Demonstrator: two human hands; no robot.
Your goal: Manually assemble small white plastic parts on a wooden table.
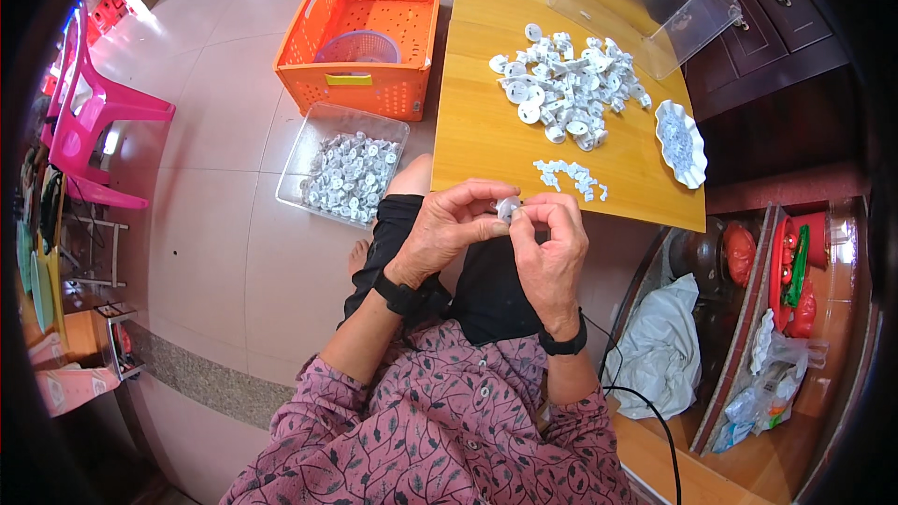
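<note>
While both hands [438,229] [556,248] pinch the white piece [507,209], its long axis is unclear.

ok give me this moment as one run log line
left hand: pinching white part | right hand: pinching same part | table: parts pile, small pieces, scalloped dish | floor: clear bin, orange crate

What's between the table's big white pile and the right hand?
The head view shows small white pieces scattered on the table, between the big white pile and the right hand.
</note>
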